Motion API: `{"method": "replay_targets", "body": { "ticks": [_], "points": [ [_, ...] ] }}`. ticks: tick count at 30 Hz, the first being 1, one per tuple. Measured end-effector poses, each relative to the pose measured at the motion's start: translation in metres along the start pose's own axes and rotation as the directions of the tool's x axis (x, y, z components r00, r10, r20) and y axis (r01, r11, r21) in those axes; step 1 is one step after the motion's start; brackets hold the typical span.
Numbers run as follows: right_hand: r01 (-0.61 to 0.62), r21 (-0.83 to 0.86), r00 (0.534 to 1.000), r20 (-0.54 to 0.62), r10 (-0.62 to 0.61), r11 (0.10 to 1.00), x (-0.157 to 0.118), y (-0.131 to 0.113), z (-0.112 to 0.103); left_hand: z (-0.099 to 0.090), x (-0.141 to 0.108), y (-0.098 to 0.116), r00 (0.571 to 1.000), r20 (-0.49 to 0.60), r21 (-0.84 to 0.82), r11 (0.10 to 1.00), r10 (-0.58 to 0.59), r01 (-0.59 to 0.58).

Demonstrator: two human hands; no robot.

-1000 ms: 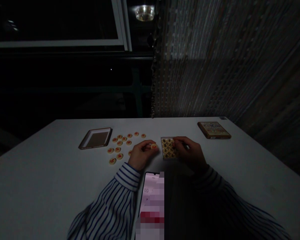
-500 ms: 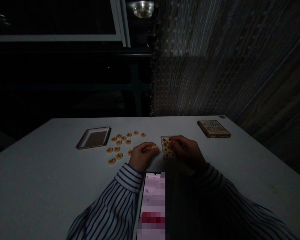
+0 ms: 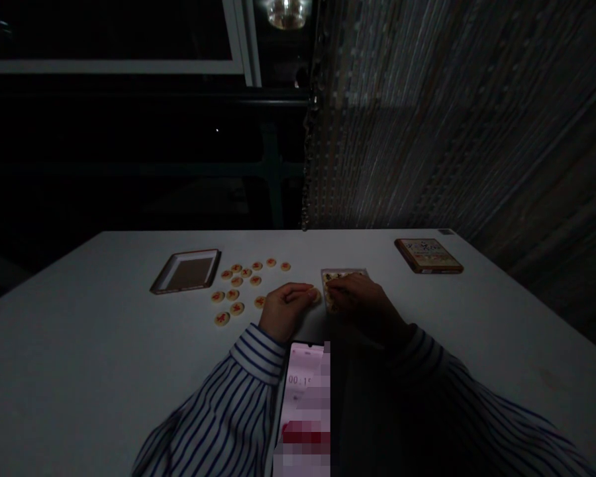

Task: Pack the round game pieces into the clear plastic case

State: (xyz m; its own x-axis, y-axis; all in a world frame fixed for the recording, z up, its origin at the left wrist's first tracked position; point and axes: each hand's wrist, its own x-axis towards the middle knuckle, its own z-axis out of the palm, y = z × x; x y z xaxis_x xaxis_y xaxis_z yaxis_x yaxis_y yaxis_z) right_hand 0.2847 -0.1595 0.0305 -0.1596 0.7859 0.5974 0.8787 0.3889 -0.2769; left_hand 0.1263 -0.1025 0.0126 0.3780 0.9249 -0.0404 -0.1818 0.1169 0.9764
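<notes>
Between its thumb and fingers, my left hand (image 3: pixel 287 308) pinches a round, pale Chinese chess piece (image 3: pixel 316 297), just left of a clear plastic tray (image 3: pixel 322 272). The tray holds rows of similar pieces with dark characters. Over it lies my right hand (image 3: pixel 365 301), covering much of the contents. Its fingertips are drawn together at the tray's left part; whatever they grip is hidden. Left of my left hand, several loose Chinese chess pieces (image 3: pixel 236 309) with red characters lie face up on the white table (image 3: pixel 104 344).
An open shallow box half (image 3: pixel 159 289) sits at the left. At the right back lies a printed box lid (image 3: pixel 430 255). A phone (image 3: pixel 298 397) showing a timer is between my forearms. Behind the table hangs a string curtain (image 3: pixel 377 165).
My right hand has shifted left over the tray, covering pieces that showed before. My left hand has moved slightly right, and the piece in it shows more.
</notes>
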Motion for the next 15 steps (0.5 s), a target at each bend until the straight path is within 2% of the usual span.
{"method": "replay_targets", "body": {
  "ticks": [10,15],
  "points": [
    [0.072,-0.029,0.993,0.095,-0.069,0.997,-0.0017,0.0044,0.0054,0.0043,-0.002,0.0007,1.0,0.014,-0.074,0.997,-0.027,0.028],
    [0.047,-0.052,0.994,0.098,-0.042,0.998,-0.0006,0.001,0.0018,0.0047,-0.002,-0.0017,0.997,0.053,-0.104,0.993,-0.055,0.061]
  ]
}}
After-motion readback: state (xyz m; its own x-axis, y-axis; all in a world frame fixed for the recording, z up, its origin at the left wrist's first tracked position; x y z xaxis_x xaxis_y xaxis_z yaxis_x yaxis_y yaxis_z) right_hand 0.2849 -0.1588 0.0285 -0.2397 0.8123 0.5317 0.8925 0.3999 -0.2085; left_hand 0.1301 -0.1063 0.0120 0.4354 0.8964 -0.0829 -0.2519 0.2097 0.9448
